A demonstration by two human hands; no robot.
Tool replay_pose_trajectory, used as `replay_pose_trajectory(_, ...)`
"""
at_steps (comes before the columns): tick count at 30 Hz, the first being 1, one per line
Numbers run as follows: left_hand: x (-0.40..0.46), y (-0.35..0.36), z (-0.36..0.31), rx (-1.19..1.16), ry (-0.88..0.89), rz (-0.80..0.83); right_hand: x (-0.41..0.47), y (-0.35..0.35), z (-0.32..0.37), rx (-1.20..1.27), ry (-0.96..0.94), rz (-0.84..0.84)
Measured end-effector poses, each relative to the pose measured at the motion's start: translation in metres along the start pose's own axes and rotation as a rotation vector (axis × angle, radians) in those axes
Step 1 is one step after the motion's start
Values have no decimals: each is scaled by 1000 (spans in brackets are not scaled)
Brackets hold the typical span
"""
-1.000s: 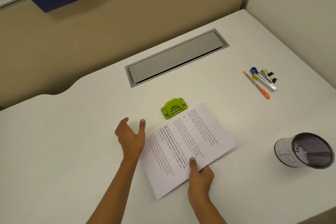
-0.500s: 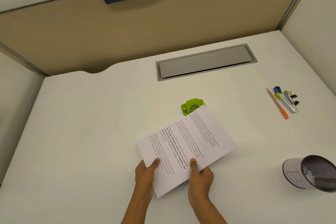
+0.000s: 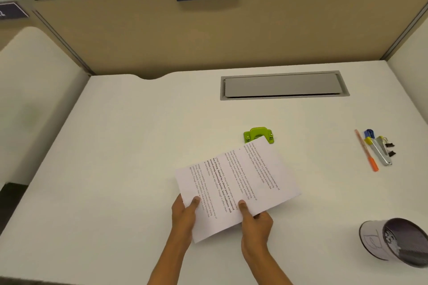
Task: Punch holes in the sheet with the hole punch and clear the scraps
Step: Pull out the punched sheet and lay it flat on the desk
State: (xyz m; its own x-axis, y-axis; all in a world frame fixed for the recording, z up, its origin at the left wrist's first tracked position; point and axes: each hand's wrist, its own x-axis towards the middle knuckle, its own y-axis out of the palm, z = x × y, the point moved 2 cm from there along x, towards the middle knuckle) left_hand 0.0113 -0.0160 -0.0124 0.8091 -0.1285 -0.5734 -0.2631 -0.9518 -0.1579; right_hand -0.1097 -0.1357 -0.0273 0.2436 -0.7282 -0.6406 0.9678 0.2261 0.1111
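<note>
Whereas a second ago only the right hand (image 3: 256,222) held the sheet (image 3: 236,183) and the left hovered open beside it, both hands now pinch its near edge, thumbs on top. Left hand (image 3: 185,213) grips the near left corner. Beyond the sheet, the green hole punch (image 3: 257,134) sits on the desk (image 3: 139,146), the sheet's far corner overlapping it.

Printed sheet (image 3: 240,183) tilted; far corner overlapping green hole punch (image 3: 257,133)
</note>
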Motion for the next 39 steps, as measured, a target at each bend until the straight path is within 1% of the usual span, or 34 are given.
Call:
replay_pose_trajectory(6, 4, -30, -1, 22, 22, 3, 7, -15, 31, 97, -12, 210)
replay_pose_trajectory(8, 9, -42, -2, 32, 34, 9, 15, -20, 43, 144, 37, 270)
replay_pose_trajectory(10, 14, -52, -4, 54, 47, 24, 22, -26, 57, 144, 121, 367)
replay_pose_trajectory(12, 19, -61, -9, 86, 63, 52, 28, -30, 72, 78, 192, 475)
replay_pose_trajectory(14, 25, -67, -16, 124, 86, 86, 34, -30, 86, -29, 243, 546)
replay_pose_trajectory(17, 33, -73, -29, 188, 120, 140, 47, -19, 97, -218, 243, 614)
replay_pose_trajectory(20, 41, -75, -40, 224, 160, 187, 56, -1, 102, -430, 132, 596)
replay_pose_trajectory(22, 45, -73, -46, 221, 190, 193, 58, 9, 103, -479, 60, 560)
replay_pose_trajectory(29, 57, -71, -61, 146, 263, 170, 53, 21, 98, -405, -131, 487)
replay_pose_trajectory(39, 61, -62, -67, 9, 243, 202, 42, 10, 99, -384, -325, 426)
